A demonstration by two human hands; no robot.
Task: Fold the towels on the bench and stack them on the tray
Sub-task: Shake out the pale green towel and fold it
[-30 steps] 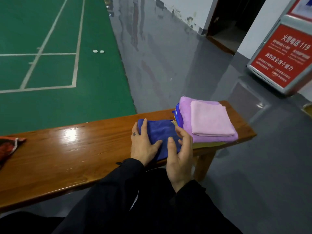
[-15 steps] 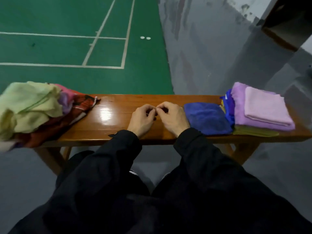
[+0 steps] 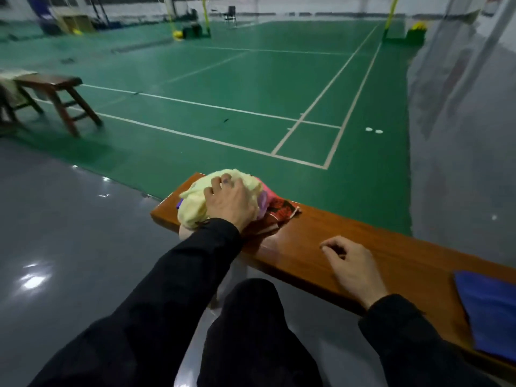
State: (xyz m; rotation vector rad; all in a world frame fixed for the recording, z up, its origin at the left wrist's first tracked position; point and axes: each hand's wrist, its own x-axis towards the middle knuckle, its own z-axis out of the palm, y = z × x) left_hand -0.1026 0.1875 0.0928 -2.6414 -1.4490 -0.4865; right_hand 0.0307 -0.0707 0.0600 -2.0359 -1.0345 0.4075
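Note:
A heap of unfolded towels lies at the left end of the wooden bench [image 3: 391, 255]. On top is a pale yellow towel [image 3: 195, 202], with pink cloth [image 3: 265, 196] and a red patterned towel [image 3: 282, 212] under it. My left hand [image 3: 231, 202] lies on the yellow towel, fingers curled into it. Loosely curled and holding nothing, my right hand [image 3: 349, 263] rests on the bare bench top. A folded blue towel [image 3: 491, 311] lies at the right edge of the view. The tray and its stack are out of view.
A second wooden bench [image 3: 53, 90] stands far left on the green court floor. Grey floor lies below and to the left of my bench. My dark-trousered legs fill the bottom of the view.
The view has swung left, away from the stack. My left hand has left the middle of the bench and come down on the yellow towel. My right hand has stayed on the bench.

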